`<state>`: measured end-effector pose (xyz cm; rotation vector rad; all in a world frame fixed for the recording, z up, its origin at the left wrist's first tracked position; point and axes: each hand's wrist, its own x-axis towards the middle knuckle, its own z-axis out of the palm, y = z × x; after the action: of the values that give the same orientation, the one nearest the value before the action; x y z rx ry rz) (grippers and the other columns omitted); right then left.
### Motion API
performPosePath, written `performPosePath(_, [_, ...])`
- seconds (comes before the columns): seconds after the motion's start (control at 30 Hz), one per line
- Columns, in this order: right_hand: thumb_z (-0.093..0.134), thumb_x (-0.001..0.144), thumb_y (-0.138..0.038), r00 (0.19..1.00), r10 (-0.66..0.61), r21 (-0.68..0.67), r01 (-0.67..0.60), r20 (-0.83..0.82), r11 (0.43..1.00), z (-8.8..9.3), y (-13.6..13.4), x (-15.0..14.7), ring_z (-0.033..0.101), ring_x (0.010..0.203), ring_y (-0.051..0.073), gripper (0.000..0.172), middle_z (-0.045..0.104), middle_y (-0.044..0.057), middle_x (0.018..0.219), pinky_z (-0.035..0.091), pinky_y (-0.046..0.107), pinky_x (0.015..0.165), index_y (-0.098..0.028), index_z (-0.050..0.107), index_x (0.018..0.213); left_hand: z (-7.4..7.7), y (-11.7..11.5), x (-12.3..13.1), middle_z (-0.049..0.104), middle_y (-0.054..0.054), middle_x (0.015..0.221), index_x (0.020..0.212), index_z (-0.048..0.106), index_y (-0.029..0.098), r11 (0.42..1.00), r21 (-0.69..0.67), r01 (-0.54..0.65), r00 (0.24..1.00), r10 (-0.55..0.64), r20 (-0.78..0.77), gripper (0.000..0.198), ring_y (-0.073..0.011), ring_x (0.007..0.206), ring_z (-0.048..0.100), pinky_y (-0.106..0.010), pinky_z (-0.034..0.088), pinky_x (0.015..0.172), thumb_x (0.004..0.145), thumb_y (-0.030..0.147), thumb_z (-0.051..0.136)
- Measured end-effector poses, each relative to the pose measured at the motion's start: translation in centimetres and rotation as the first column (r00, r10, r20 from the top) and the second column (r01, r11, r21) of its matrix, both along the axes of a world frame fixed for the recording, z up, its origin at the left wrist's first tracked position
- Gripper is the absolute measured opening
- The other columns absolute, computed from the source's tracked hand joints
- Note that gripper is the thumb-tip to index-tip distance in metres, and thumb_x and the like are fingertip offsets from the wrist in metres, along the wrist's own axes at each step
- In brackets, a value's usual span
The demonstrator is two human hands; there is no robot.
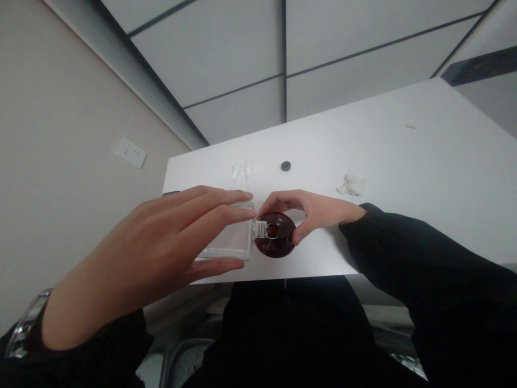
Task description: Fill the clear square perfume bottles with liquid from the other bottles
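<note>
My left hand (177, 231) is closed round a clear, flat-sided bottle (232, 242), which is tipped on its side with its threaded neck pointing right. That neck lies over the open mouth of a dark red-brown round bottle (278, 245). Whether the two rims touch I cannot tell. Fingers and thumb of my right hand (311, 210) grip the brown bottle from its right side, and it stands upright near the table's front edge. Any liquid inside the clear bottle is hard to make out.
Behind the bottles on the white table (388, 156) lie a small dark cap (286, 166) and white pump or spray tops (242, 171). A crumpled tissue (351, 185) is to the right. A wall with a socket (131, 153) borders the left side.
</note>
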<state>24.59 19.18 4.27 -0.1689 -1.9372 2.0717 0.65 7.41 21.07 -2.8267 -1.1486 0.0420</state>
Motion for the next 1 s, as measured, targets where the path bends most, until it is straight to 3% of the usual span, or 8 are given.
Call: performPosePath(1.0, [0.096, 0.068, -0.026, 1.000, 0.015, -0.076, -0.017, -0.025, 0.997, -0.08, -0.20, -0.08, 0.067, 0.125, 0.026, 0.061, 0.074, 0.008, 0.128, 0.045, 0.045, 0.114, -0.020, 0.066, 0.121, 0.77, -0.10, 0.39, 0.070, -0.006, 0.143, 0.140, 0.060, 0.026, 1.000, -0.007, 0.016, 1.000, -0.016, -0.003, 0.038, -0.0285, 0.127, 0.070, -0.045, 0.059, 0.109, 0.107, 0.044, 0.056])
